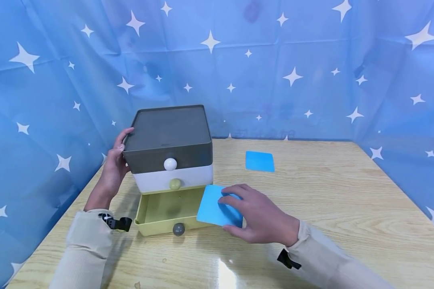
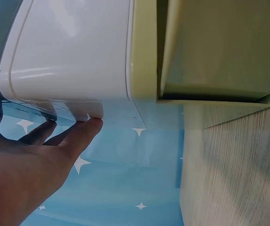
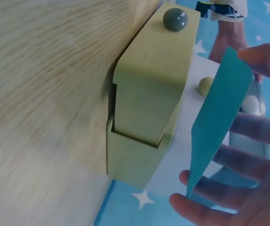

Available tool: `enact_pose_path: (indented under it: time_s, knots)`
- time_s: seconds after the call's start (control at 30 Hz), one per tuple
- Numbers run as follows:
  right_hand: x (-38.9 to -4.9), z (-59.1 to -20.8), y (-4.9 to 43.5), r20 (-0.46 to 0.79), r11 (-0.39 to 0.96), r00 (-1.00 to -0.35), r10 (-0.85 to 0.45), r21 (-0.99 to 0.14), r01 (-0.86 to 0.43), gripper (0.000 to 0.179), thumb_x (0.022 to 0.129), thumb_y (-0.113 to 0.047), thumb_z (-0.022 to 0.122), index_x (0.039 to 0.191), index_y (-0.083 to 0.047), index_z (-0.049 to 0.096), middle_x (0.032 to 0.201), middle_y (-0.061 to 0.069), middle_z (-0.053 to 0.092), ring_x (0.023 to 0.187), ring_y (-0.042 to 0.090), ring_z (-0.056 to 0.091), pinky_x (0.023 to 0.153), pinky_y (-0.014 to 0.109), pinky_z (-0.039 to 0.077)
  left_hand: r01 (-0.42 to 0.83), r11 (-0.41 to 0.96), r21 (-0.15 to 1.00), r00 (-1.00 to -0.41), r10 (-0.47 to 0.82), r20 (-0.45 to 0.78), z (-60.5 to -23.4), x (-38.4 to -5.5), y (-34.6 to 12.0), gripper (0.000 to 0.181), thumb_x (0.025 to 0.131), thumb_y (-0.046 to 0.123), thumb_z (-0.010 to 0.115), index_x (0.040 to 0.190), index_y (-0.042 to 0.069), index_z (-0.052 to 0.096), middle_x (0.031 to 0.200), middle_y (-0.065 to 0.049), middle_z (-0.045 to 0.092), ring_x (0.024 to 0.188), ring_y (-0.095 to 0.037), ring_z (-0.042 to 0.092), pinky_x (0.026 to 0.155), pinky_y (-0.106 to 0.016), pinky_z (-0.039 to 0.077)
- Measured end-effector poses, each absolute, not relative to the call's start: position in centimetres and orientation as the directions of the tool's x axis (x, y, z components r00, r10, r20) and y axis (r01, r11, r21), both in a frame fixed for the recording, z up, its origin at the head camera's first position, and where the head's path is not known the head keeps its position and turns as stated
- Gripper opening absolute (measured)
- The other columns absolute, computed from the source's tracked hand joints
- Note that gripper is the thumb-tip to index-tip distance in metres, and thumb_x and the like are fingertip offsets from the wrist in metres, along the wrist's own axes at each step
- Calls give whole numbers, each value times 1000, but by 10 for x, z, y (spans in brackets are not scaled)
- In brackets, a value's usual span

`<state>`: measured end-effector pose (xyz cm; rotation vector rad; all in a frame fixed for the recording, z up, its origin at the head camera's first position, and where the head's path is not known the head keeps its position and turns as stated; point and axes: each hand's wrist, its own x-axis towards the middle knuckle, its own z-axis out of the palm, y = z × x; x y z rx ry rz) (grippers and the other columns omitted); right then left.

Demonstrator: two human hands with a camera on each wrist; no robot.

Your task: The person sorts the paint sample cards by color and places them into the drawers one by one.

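Note:
A small desktop drawer unit stands at the left of the table, with a dark grey top tier (image 1: pixel 168 126), a white middle tier (image 1: pixel 195 175) and a green bottom drawer (image 1: pixel 155 229) pulled out. Its front carries a dark grey knob (image 1: pixel 179 229). Fingertips of my left hand (image 1: pixel 110 170) press against the unit's left side; in the left wrist view the fingers are spread along it. My right hand (image 1: pixel 254 216) holds a blue square card (image 1: pixel 215 206) by its edges, between thumb and fingers. Tilted, the card overlaps the open drawer's right end in the head view.
A second blue card (image 1: pixel 260 161) lies flat on the wooden table (image 1: pixel 329 192), farther back and right of the unit. Behind the table hangs a blue curtain (image 1: pixel 238 60) with white stars, which also runs along both sides.

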<state>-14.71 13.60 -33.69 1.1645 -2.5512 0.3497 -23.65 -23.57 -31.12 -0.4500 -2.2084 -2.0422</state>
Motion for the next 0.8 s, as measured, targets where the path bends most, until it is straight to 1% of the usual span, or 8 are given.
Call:
enact_pose_path:
  time_s: [0.2, 0.4, 0.67, 0.8]
  knots:
    - [-153, -338, 121, 394, 594, -579, -714, -97, -799, 44, 85, -43, 75, 119, -16, 68, 128, 7, 66, 118, 25, 64, 91, 40, 57, 276, 64, 959, -953, 144, 265, -311, -237, -235, 56, 100, 49, 20, 156, 42, 24, 166, -4, 14, 139, -25, 31, 104, -52, 26]
    - [-157, -338, 108, 362, 583, -579, -731, -111, -805, 43, 86, -44, 72, 118, -17, 69, 129, 5, 66, 118, 24, 63, 93, 40, 56, 273, 58, 960, -955, 138, 263, -311, -237, -235, 56, 100, 49, 21, 155, 42, 24, 166, -4, 14, 138, -25, 31, 103, -50, 27]
    - [-162, -334, 95, 314, 570, -580, -752, -132, -811, 42, 88, -45, 70, 119, -18, 69, 127, 3, 67, 115, 22, 64, 96, 41, 54, 277, 73, 958, -954, 136, 266, -311, -237, -234, 56, 100, 49, 19, 155, 42, 24, 166, -4, 14, 139, -26, 30, 104, -53, 27]
    - [-165, -335, 89, 314, 548, -560, -767, -134, -826, 41, 88, -44, 71, 118, -17, 69, 125, 3, 67, 112, 20, 65, 95, 39, 54, 273, 69, 960, -955, 138, 262, -311, -236, -235, 56, 100, 49, 19, 155, 42, 24, 166, -4, 13, 138, -26, 30, 104, -52, 27]
